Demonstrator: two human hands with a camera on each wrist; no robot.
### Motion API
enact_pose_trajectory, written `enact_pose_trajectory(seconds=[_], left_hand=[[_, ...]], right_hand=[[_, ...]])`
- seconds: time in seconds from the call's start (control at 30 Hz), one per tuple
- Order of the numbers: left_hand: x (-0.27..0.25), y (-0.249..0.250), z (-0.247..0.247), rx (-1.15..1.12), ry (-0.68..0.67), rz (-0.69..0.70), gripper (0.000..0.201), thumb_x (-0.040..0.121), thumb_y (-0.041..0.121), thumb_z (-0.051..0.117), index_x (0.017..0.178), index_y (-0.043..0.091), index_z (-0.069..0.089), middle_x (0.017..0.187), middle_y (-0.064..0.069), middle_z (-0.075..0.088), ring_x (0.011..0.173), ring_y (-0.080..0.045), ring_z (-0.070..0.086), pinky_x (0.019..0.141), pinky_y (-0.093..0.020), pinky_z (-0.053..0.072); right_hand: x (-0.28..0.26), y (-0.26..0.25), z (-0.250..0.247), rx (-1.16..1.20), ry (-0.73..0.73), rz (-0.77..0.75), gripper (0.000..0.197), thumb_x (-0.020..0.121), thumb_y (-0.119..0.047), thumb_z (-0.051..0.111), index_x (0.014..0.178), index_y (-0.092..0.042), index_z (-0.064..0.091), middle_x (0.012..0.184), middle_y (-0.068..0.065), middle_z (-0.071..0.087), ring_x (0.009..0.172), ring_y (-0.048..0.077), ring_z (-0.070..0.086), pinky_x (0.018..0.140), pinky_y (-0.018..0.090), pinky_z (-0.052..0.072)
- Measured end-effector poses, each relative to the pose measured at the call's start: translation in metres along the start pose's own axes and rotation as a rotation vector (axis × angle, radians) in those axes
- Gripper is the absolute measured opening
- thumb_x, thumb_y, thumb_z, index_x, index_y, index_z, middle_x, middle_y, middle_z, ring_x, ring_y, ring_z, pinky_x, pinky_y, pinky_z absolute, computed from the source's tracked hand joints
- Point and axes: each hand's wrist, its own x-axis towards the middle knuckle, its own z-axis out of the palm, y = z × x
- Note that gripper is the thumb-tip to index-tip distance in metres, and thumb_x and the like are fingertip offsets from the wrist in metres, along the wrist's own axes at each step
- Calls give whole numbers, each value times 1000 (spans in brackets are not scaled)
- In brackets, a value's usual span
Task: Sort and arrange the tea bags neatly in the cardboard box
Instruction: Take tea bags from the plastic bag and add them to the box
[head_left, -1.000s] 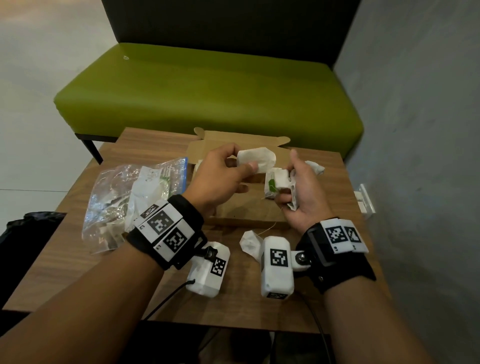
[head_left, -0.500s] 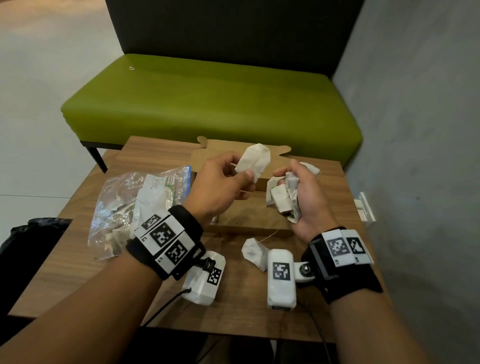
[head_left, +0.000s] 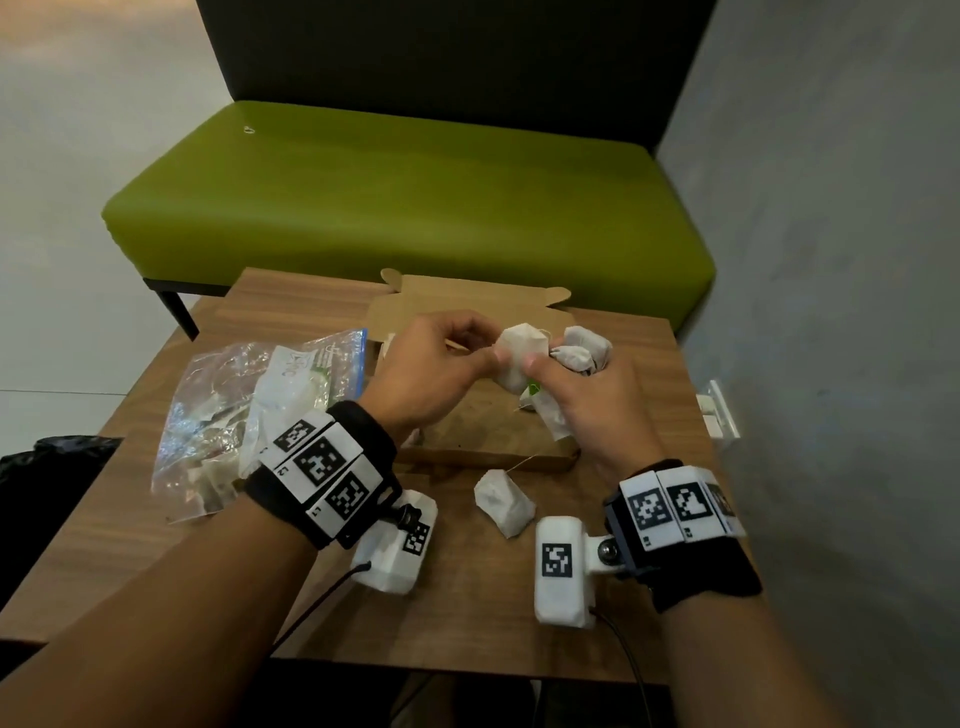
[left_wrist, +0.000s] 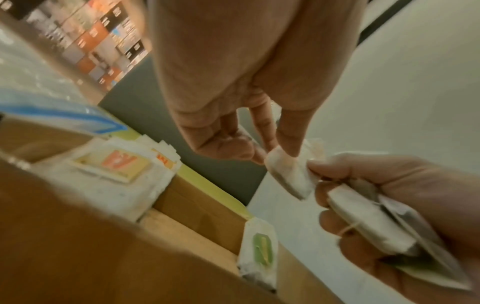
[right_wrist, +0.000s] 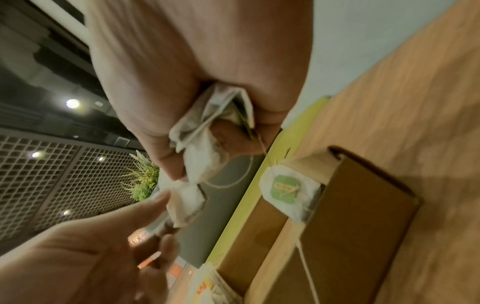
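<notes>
Above the cardboard box (head_left: 483, 306), the left hand (head_left: 431, 369) pinched one tea bag (head_left: 519, 353); the right hand (head_left: 587, 400) clutched a bundle of tea bags (head_left: 584, 351). Light, soft, easily torn; probably best gripped by the edges.

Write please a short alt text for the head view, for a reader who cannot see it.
Over an open cardboard box on a wooden table, the left hand passes a tea bag to the right hand, which holds several tea bags.

Matt cardboard box (head_left: 470, 296) (seemingly paper bags)
</notes>
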Motion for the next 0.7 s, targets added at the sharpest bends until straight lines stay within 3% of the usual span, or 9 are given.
enact_pose_trajectory(seconds=[0.07, 0.2, 0.33, 0.4, 0.47, 0.6, 0.7], left_hand=[[3, 1, -1, 78, -23, 61, 6, 88, 19, 72, 94, 18, 74, 88, 2, 72, 68, 0, 58, 67, -22, 52], [8, -2, 5, 150, -21, 45, 5, 90, 17, 70, 86, 18, 73, 73, 5, 69, 59, -1, 60, 51, -19, 48], [9, -2, 10, 17, -49, -36, 7, 93, 10, 65, 89, 13, 70, 78, -2, 71, 70, -10, 67, 61, -24, 57], [11, 3, 8, -115, -51, -68, 6, 95, 8, 62, 92, 9, 68, 76, -1, 71, 69, -8, 67, 62, -22, 56], [13, 7, 6, -170, -47, -73, 8, 96, 9, 61, 91, 10, 67, 73, 0, 70, 68, -8, 66, 62, -21, 55], [16, 5, 11, -85, -22, -121, 10, 96, 10, 61, 88, 12, 67, 77, -6, 67, 68, -11, 66, 64, -24, 58], [15, -2, 26, 101, -87, -150, 9, 96, 13, 62, 90, 16, 68, 84, -7, 70, 76, -17, 69, 68, -28, 60]], right_hand=[[-1, 0, -3, -47, -4, -25, 23, 84, -17, 79, 69, -16, 63, 66, 0, 63, 67, 17, 62, 63, 44, 54], [-4, 1, -10, -18, 27, 10, 15, 85, -14, 78, 75, -24, 72, 78, -2, 74, 78, 14, 71, 70, 37, 59], [2, 0, -24, 259, 195, 110, 13, 90, -4, 68, 90, -16, 71, 82, 1, 69, 73, 12, 67, 62, 30, 54], [5, 2, -32, 303, 254, 124, 17, 90, -1, 65, 91, -17, 72, 86, 4, 68, 77, 16, 66, 65, 31, 54], [5, 3, -36, 301, 271, 130, 18, 89, 1, 64, 89, -16, 72, 82, 2, 67, 71, 13, 65, 60, 28, 53], [5, 7, -37, 309, 299, 151, 14, 89, 0, 66, 97, -9, 71, 74, -6, 66, 59, 0, 63, 53, 21, 52], [4, 10, -35, 339, 296, 207, 13, 88, -4, 68, 100, -8, 71, 77, -2, 68, 66, 6, 67, 60, 26, 55]])
